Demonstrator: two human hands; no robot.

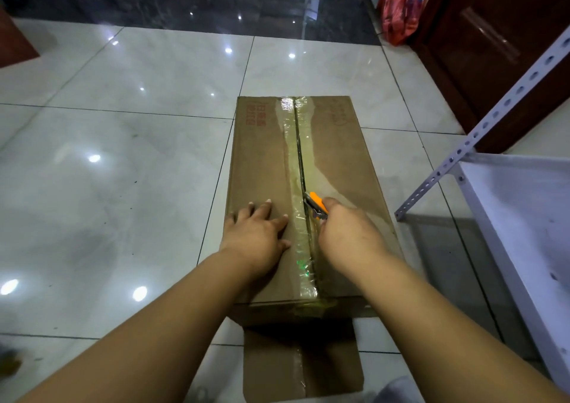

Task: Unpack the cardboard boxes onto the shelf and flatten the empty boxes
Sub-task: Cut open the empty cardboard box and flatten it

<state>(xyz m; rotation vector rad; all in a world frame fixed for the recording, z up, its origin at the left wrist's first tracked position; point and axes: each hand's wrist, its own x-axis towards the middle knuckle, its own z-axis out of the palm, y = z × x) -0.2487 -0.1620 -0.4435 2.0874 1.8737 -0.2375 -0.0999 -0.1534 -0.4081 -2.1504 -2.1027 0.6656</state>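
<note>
A long brown cardboard box (262,162) lies on the tiled floor, its top flaps sealed by clear tape (291,143) along the centre seam. My left hand (259,233) rests flat on the left flap, fingers spread. My right hand (345,233) grips an orange utility knife (317,203) whose tip meets the taped seam about two thirds of the way toward me. The seam beyond the knife shows a dark gap. A flap (302,362) of the box's near end lies on the floor below it.
A white metal shelf (524,217) with a perforated post (481,134) stands at the right, close to the box. A dark wooden door (493,48) and a red bag (398,14) are at the back right. Glossy tiles stretch to the left.
</note>
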